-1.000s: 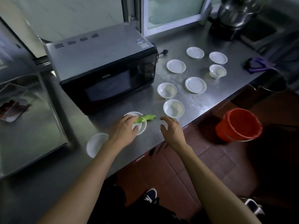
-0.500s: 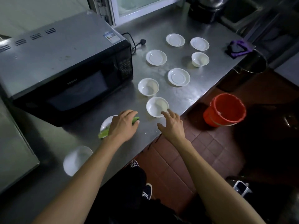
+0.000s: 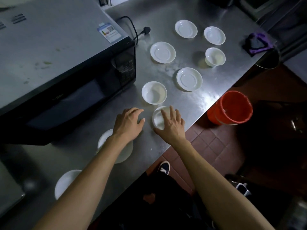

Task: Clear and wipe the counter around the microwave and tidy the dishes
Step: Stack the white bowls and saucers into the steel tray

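i see my right hand (image 3: 172, 125) laid with straight fingers over a white bowl (image 3: 157, 118) near the steel counter (image 3: 191, 105) edge, left hand (image 3: 128, 124) loosely spread beside it, microwave (image 3: 66, 72) behind, saucers scattered beyond, an orange bucket (image 3: 230, 107) on the tiled floor (image 3: 216, 146).

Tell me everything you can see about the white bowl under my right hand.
The bowl is small, round, white and glossy, seemingly ceramic, standing upright near the front edge of the steel counter, in front of another white bowl. It looks empty. The right hand lies over its right side, fingers spread across the rim; the left hand is beside it, apart.
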